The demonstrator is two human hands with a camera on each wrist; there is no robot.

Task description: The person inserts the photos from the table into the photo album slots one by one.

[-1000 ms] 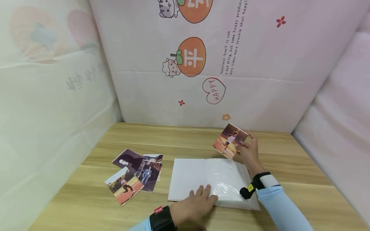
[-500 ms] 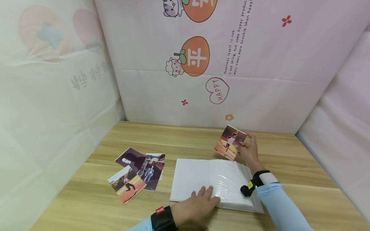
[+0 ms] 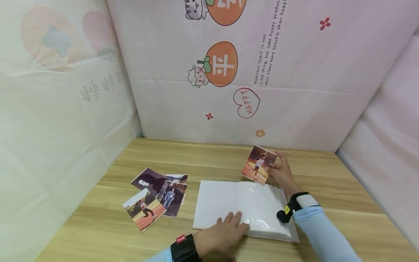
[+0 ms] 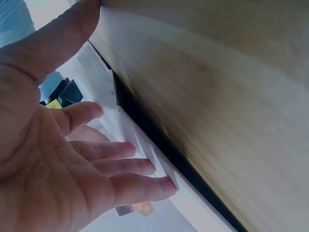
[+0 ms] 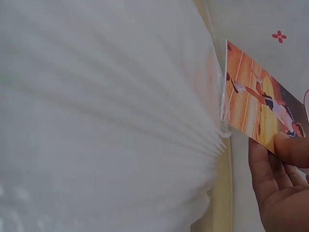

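Observation:
A photo album [image 3: 216, 203] lies spread on the table, its right-hand page [image 3: 258, 207] covered by a glossy clear sleeve. My left hand [image 3: 222, 233] rests with extended fingers on the album's near edge; in the left wrist view its fingertips [image 4: 164, 187] touch that edge. Between thumb and fingers, my right hand [image 3: 282, 174] pinches a photo [image 3: 259, 164] of a runner in a white top. That photo is tilted at the album's far edge. In the right wrist view, the photo [image 5: 263, 101] has its lower corner close to the sleeve's edge [image 5: 224, 106]; contact is unclear.
Several loose photos overlap left of the album, among them a dark portrait [image 3: 148, 182], a photo of a runner [image 3: 144, 211] and a street photo [image 3: 171, 198]. White printed sheets [image 3: 294, 109] wall the wooden table [image 3: 196, 160] at the back and both sides.
The right hand has brought the photo slightly down and nearer the album's far edge. The left hand stays on the album's near edge, and the head view has shifted a little.

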